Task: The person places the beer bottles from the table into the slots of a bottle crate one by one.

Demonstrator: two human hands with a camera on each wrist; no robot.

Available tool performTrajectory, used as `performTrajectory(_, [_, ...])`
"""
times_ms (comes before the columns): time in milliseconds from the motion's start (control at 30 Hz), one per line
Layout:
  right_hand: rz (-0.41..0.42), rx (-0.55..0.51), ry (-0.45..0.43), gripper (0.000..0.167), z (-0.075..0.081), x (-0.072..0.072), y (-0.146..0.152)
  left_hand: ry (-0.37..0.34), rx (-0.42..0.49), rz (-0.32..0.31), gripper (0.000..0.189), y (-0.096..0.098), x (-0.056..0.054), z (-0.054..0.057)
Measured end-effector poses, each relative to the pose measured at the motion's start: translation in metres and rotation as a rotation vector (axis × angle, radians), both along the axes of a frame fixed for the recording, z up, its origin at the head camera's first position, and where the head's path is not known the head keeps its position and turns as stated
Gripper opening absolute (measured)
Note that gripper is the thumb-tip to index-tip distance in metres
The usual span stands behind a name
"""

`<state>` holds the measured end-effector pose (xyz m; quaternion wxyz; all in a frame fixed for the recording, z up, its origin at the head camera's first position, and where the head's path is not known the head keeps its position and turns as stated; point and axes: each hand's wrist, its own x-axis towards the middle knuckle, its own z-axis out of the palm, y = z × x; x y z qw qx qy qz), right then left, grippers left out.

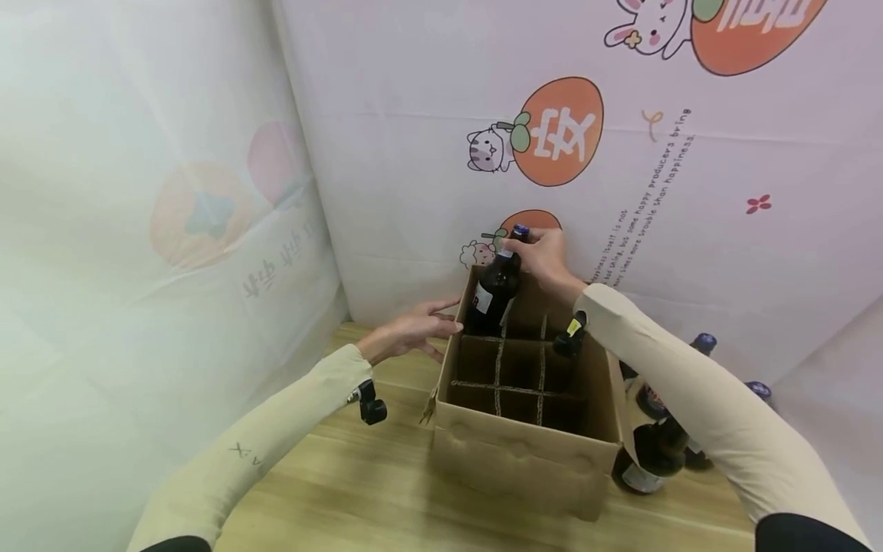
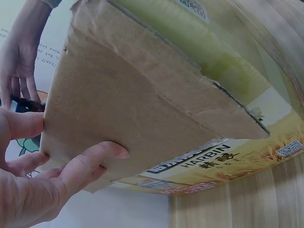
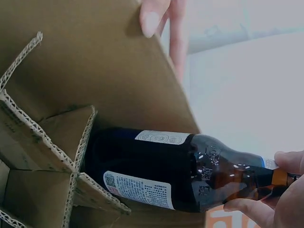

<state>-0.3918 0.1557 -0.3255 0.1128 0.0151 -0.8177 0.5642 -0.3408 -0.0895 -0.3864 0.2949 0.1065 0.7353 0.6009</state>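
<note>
My right hand [image 1: 546,257] pinches the neck of a dark brown beer bottle [image 1: 498,285] just under its blue cap. The bottle leans, its lower part inside the far left corner compartment of an open cardboard box [image 1: 527,452]. In the right wrist view the bottle's base is beside the corrugated dividers [image 3: 76,171], with its white labels [image 3: 137,189] showing. My left hand [image 1: 412,330] holds the box's left wall near the far corner, one fingertip over the rim and the other fingers outside. In the left wrist view its fingers lie against the brown flap [image 2: 133,90].
Several more brown bottles [image 1: 648,460] with blue caps stand right of the box, partly hidden behind my right forearm [image 1: 683,376]. White printed sheets [image 1: 414,176] rise close behind and on the left. The wooden tabletop [image 1: 331,491] extends in front of the box.
</note>
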Motion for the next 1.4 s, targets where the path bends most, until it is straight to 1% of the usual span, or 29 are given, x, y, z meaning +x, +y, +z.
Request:
performTrajectory(133, [-0.014, 0.128, 0.025, 0.037, -0.009, 0.0, -0.001, 0.007, 0.003, -0.003, 0.075, 0.001, 0.0, 0.0])
performTrajectory(233, [0.014, 0.223, 0.045, 0.032, -0.019, -0.001, -0.006, 0.0, 0.005, 0.008, 0.075, -0.001, 0.0, -0.001])
performTrajectory(333, [0.05, 0.282, 0.032, 0.028, -0.029, -0.002, -0.011, 0.0, 0.005, 0.014, 0.076, -0.002, 0.001, -0.001])
performTrajectory(467, [0.078, 0.335, -0.002, 0.032, -0.04, -0.003, -0.014, 0.005, 0.003, 0.017, 0.075, 0.0, 0.002, -0.001])
performTrajectory(567, [0.104, 0.369, -0.002, 0.037, -0.046, -0.002, -0.013, 0.005, 0.002, 0.016, 0.075, 0.002, 0.002, -0.002])
performTrajectory(600, [0.114, 0.376, -0.002, 0.041, -0.049, -0.001, -0.012, 0.007, 0.001, 0.014, 0.075, 0.003, 0.003, -0.002])
performTrajectory(700, [0.155, 0.399, 0.001, 0.051, -0.058, 0.001, -0.013, 0.013, 0.003, 0.017, 0.074, 0.003, 0.004, -0.002])
performTrajectory(800, [0.206, 0.417, -0.017, 0.052, -0.07, 0.003, -0.015, 0.012, 0.005, 0.025, 0.074, 0.001, 0.006, -0.002])
performTrajectory(933, [0.291, 0.453, -0.078, 0.029, -0.084, 0.006, -0.022, 0.017, 0.006, 0.024, 0.074, -0.003, 0.006, -0.001])
performTrajectory(967, [0.306, 0.46, -0.086, 0.023, -0.086, 0.006, -0.023, 0.02, 0.006, 0.023, 0.074, -0.004, 0.006, -0.001])
performTrajectory(1033, [0.326, 0.458, -0.101, 0.017, -0.086, 0.005, -0.025, 0.032, 0.008, 0.021, 0.074, -0.004, 0.006, -0.001])
performTrajectory(1200, [0.347, 0.464, -0.156, 0.014, -0.079, 0.006, -0.023, 0.027, 0.017, 0.021, 0.075, -0.003, 0.005, -0.002])
performTrajectory(1300, [0.371, 0.47, -0.189, 0.015, -0.076, 0.008, -0.02, 0.026, 0.018, 0.016, 0.075, -0.001, 0.005, -0.002])
performTrajectory(1400, [0.379, 0.471, -0.185, 0.027, -0.074, 0.008, -0.015, 0.028, 0.02, 0.009, 0.075, 0.002, 0.004, -0.003])
